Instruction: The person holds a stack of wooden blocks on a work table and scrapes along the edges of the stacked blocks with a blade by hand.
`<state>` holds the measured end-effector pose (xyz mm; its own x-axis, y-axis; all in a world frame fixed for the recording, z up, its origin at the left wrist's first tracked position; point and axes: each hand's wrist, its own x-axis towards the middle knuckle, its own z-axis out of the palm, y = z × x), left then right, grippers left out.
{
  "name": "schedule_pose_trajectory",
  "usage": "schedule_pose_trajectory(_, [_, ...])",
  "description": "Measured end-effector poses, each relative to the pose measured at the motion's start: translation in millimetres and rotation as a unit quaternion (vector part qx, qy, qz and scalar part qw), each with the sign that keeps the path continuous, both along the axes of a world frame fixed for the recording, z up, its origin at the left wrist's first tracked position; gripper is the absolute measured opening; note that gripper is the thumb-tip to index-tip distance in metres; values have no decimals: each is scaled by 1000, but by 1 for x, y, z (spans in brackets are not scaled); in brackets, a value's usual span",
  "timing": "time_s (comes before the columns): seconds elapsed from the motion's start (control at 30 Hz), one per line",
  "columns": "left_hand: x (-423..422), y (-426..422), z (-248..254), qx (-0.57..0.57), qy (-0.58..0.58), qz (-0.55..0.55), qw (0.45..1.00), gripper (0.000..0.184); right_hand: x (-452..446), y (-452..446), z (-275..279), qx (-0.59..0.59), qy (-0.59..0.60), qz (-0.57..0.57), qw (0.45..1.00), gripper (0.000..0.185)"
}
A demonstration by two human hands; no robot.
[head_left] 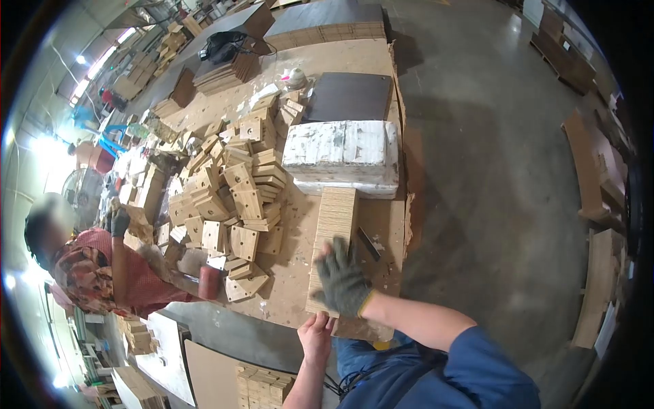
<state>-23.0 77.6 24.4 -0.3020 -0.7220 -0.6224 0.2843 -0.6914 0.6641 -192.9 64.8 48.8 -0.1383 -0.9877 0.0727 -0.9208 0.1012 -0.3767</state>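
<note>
centrally, a long row of wooden pieces [334,221] lies near the right edge of the table [289,273], running from the near edge up to a white wrapped block [340,146]. the person's gloved right hand [342,283] is open, fingers spread over the row. the bare left hand [317,335] has its fingers curled at the row's near end; whether it grips anything cannot be told. a dark strip [368,244] lies just right of the row. loose wooden blocks [235,187] are heaped to the left, near a co-worker [102,262].
</note>
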Motion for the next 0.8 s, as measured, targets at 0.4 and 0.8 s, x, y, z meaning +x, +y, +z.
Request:
schedule_pose_trajectory(0.4, [0, 0, 4, -2, -43, -27, 999, 22, 33, 30, -26, -110, -238, -79, 962, 75])
schedule_pose_trajectory(0.8, [1, 3, -1, -11, -30, -15, 999, 22, 1, 27, 16, -48, -385, -204, 899, 73])
